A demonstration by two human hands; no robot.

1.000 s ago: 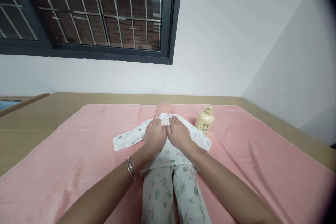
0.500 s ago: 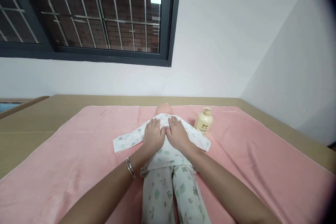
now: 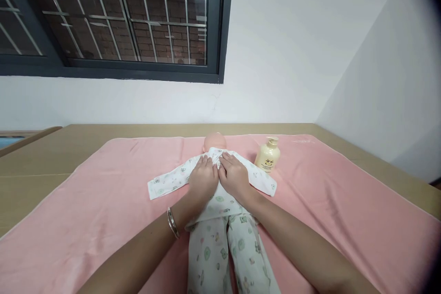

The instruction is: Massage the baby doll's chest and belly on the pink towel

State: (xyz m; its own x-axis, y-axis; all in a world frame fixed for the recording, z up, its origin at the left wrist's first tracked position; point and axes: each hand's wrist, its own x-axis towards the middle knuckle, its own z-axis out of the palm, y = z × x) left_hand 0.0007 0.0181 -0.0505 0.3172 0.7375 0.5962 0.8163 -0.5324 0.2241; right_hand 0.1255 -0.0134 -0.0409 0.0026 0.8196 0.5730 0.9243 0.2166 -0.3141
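Note:
A baby doll (image 3: 215, 140) lies on a pink sheet (image 3: 113, 202), its bald head at the far end. It wears a white printed top (image 3: 220, 203) with the sleeves spread to both sides, and matching trousers (image 3: 210, 252) that run down toward me. My left hand (image 3: 204, 175) rests flat on the left of the doll's chest, a silver bangle at the wrist. Beside it, my right hand (image 3: 234, 174) lies flat on the right of the chest. The thumbs are close together at the middle. Both hands hide part of the top's front.
A cream pump bottle (image 3: 268, 154) stands just beyond the right sleeve. The sheet covers a wooden surface (image 3: 93, 131) that meets a white wall (image 3: 275, 55). A dark-framed window (image 3: 138, 23) with metal bars is above at the left.
Both hands stay on the doll's chest, with the fingers a little closer together. The view has shifted slightly. The doll and the bottle keep their places.

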